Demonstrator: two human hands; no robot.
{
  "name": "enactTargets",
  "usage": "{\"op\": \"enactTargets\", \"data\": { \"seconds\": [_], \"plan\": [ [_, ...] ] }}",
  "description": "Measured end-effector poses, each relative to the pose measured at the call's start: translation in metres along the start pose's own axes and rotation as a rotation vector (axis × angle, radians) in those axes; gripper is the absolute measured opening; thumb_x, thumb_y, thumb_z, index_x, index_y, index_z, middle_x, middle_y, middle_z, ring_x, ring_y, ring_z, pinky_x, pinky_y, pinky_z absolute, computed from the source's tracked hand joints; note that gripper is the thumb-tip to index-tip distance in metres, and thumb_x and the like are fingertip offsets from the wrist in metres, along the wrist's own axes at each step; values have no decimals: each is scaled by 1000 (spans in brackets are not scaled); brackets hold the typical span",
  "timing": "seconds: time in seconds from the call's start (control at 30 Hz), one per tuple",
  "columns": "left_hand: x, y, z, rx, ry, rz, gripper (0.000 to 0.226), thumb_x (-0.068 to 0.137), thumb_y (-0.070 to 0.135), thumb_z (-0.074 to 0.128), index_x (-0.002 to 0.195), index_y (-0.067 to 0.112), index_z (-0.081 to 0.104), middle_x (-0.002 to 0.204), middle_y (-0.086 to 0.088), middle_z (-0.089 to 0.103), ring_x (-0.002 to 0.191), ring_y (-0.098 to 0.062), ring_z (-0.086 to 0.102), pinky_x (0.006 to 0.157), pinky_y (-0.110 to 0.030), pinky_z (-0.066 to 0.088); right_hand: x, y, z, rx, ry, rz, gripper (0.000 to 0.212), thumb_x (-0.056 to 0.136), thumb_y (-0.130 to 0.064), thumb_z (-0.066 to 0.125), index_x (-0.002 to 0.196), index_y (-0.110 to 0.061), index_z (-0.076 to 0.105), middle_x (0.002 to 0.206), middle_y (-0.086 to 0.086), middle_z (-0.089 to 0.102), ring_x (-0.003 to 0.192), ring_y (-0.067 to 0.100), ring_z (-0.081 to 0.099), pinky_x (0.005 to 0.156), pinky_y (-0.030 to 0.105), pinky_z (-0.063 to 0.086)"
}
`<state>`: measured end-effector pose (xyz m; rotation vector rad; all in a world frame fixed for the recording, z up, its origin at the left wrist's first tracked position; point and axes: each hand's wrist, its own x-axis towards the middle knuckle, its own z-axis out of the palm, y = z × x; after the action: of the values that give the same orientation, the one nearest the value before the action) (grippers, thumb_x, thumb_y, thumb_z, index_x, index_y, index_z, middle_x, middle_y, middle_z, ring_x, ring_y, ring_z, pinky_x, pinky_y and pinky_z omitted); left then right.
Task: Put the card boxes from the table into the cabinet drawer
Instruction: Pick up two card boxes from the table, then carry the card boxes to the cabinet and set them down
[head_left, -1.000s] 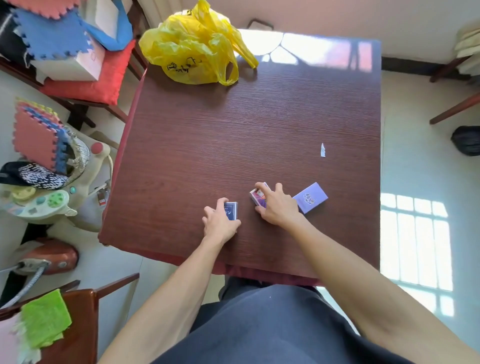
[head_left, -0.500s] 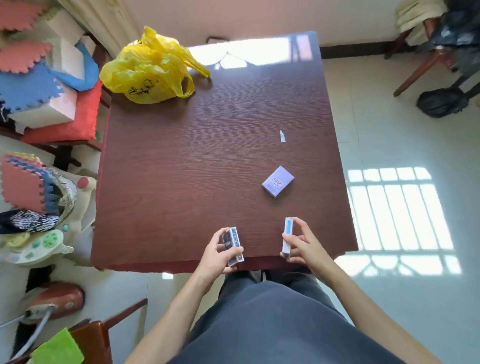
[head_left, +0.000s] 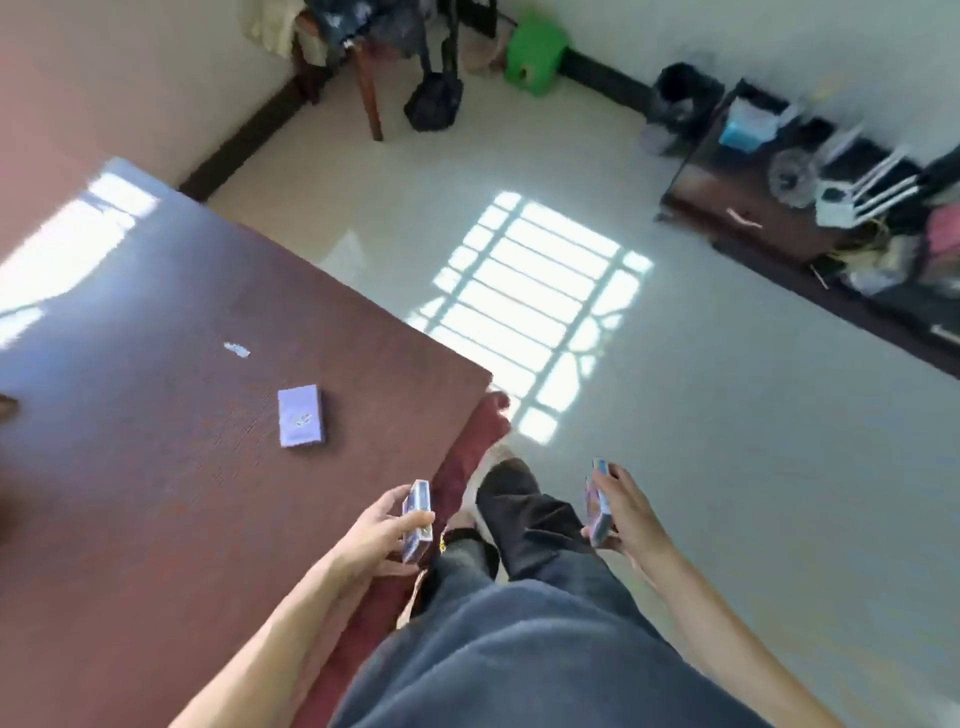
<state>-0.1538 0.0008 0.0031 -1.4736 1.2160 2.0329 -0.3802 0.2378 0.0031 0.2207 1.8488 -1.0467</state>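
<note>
My left hand (head_left: 382, 530) grips a dark blue card box (head_left: 417, 519), held on edge just past the table's near corner. Over the floor to the right of my legs, my right hand (head_left: 623, 512) holds a second card box (head_left: 597, 506), also on edge. A third, purple card box (head_left: 300, 423) lies flat on the dark red-brown table (head_left: 156, 493), apart from both hands. A low dark cabinet (head_left: 753, 218) stands along the wall at the far right; no drawer shows.
A small white scrap (head_left: 236, 349) lies on the table. Pale tiled floor with a sunlit window pattern (head_left: 530, 317) lies between table and cabinet. A wooden chair with a black bag (head_left: 434, 101), a green stool (head_left: 535, 54) and a dark bin (head_left: 680, 96) stand by the far wall. Clutter tops the cabinet.
Both hands lifted one card box each off the table and drew back. The view has swung right, away from the table toward the floor and the cabinet. The purple box stays put.
</note>
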Motion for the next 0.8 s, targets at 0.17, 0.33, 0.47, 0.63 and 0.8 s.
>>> {"op": "enactTargets", "data": {
  "seconds": [0.17,0.33,0.47,0.63,0.8],
  "plan": [
    [20,31,53,273,-51,4,48,84,34,72,127,37,52,106,-3,70,83,-21,68,62,-33,59,-37,73,-62,276,228,65,46,101,-49,53,141,-30,44,126,6,56,87,36,74,58,31,58],
    [41,58,139,458,-147,16,63,85,25,73,140,33,44,116,-15,64,100,-32,69,68,-42,62,-55,122,-95,512,422,94,35,98,-55,56,130,-45,44,119,1,57,87,31,76,72,38,64],
    [56,73,212,640,-156,38,65,86,26,73,142,32,40,109,-14,64,103,-31,66,85,-53,59,-45,135,-131,616,457,102,35,99,-47,59,130,-41,45,117,6,57,91,34,75,73,39,65],
    [71,93,297,747,-148,108,64,85,30,73,140,32,41,109,-14,69,93,-26,71,83,-50,60,-28,132,-199,603,438,72,31,98,-49,58,128,-45,48,112,-4,61,79,22,78,66,33,63],
    [83,123,362,715,-174,152,60,85,24,73,137,33,44,110,-21,67,84,-25,70,65,-36,62,-6,110,-267,582,419,67,30,98,-49,60,125,-46,49,110,-5,60,90,24,71,58,30,62]
  ]
}}
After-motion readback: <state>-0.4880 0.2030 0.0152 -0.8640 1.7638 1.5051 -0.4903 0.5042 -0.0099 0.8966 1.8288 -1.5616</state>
